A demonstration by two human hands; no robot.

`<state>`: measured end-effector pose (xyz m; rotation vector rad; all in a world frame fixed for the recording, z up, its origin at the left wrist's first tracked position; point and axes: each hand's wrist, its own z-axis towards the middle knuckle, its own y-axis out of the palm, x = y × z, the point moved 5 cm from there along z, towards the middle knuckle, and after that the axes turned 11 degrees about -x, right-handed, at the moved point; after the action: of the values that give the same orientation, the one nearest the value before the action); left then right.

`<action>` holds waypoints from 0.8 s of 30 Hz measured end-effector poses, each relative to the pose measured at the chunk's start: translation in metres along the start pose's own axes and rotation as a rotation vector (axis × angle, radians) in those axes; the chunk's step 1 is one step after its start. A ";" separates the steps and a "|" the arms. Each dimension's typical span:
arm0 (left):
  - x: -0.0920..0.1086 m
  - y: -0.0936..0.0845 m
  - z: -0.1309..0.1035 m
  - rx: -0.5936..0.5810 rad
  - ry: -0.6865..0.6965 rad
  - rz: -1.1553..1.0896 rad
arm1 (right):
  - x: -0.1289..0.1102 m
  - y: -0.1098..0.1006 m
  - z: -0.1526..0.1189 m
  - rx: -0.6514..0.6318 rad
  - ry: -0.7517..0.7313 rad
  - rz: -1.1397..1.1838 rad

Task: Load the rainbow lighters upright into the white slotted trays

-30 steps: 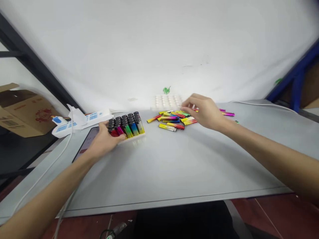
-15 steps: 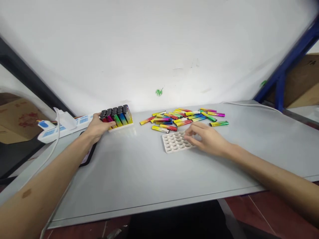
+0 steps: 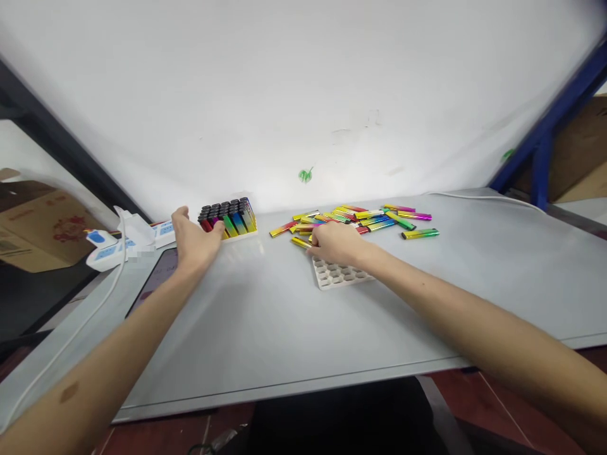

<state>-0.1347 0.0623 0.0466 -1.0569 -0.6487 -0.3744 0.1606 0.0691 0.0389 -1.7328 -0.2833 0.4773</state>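
My left hand [image 3: 195,240] is open at the left, fingers spread, its thumb at the near left corner of a white tray packed with upright, black-topped lighters [image 3: 232,218]. My right hand [image 3: 336,243] is closed at the near edge of a pile of shiny coloured lighters [image 3: 374,220]. Its fingertips are at a yellow lighter [image 3: 300,242], pinching at its right end. Under that hand lies a white tray with rows of holes [image 3: 334,275], its far part hidden by the hand.
A phone [image 3: 159,275] lies by my left forearm, near a white power strip [image 3: 107,258] with plugs and a white cable. Another cable [image 3: 484,198] runs along the back right. Cardboard boxes [image 3: 45,221] stand beyond the grey table's left end.
My right hand has moved left and away from me, from the holed tray to the lighters, and closed. My left hand has opened wider, uncovering more of the phone.
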 end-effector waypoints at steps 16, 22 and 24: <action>0.144 0.098 -0.144 -0.735 0.962 0.258 | 0.075 -0.019 -0.046 0.612 -0.013 0.512; 0.152 0.109 -0.142 -0.698 1.039 0.213 | 0.098 -0.018 -0.061 0.672 -0.020 0.670; 0.148 0.109 -0.142 -0.673 0.993 0.175 | 0.098 -0.018 -0.061 0.666 -0.057 0.727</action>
<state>0.0841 -0.0121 0.0218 -1.3611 0.4982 -0.9139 0.2762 0.0628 0.0501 -1.1181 0.4518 1.0148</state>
